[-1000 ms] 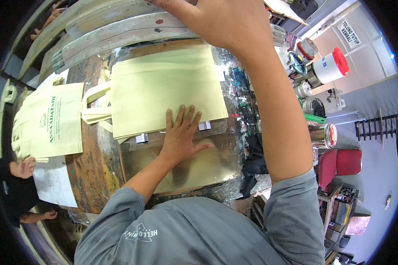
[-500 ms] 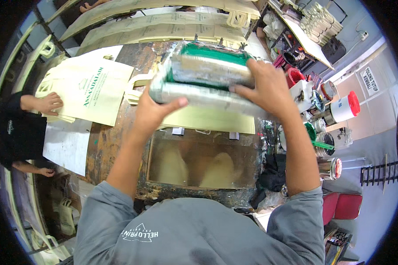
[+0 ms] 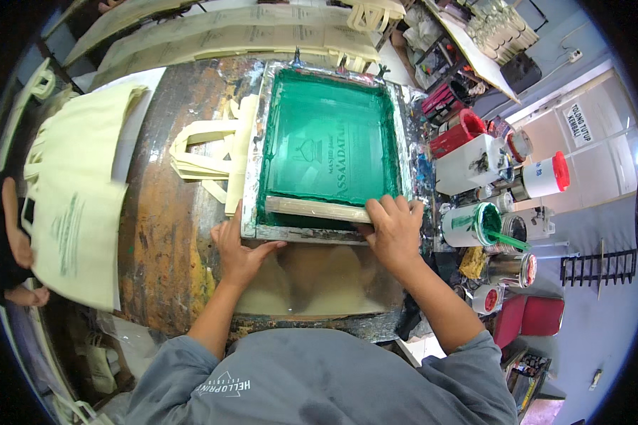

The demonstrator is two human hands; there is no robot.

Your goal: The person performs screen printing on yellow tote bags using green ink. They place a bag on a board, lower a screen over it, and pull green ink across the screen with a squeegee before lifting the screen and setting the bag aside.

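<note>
A silk-screen frame (image 3: pixel 257 163) lies flat on the worktable, its mesh (image 3: pixel 319 106) coated in green ink with a printed design showing through. My left hand (image 3: pixel 237 249) holds the frame's near left corner, thumb along the near edge. Inside the frame, my right hand (image 3: pixel 395 230) is closed on the right end of a wooden squeegee (image 3: pixel 315 208), which lies crosswise by the near side. From under the frame's left side sticks out a pale yellow tote bag (image 3: pixel 239 152) with looped handles (image 3: pixel 191 147); the rest of it is hidden.
At left, a co-worker's hand (image 3: pixel 21 248) is at a stack of printed bags (image 3: pixel 85 227). Clamps (image 3: pixel 296 58) stand at the table's far edge. Ink tubs crowd the right, including a green one (image 3: pixel 464 227) with a green stick (image 3: pixel 510 241). A glossy brown panel (image 3: pixel 305 287) lies nearest me.
The frame has come down from a raised, tilted position to lie flat, and both hands have lowered with it. At left, the co-worker's printed bag has shifted toward the near left.
</note>
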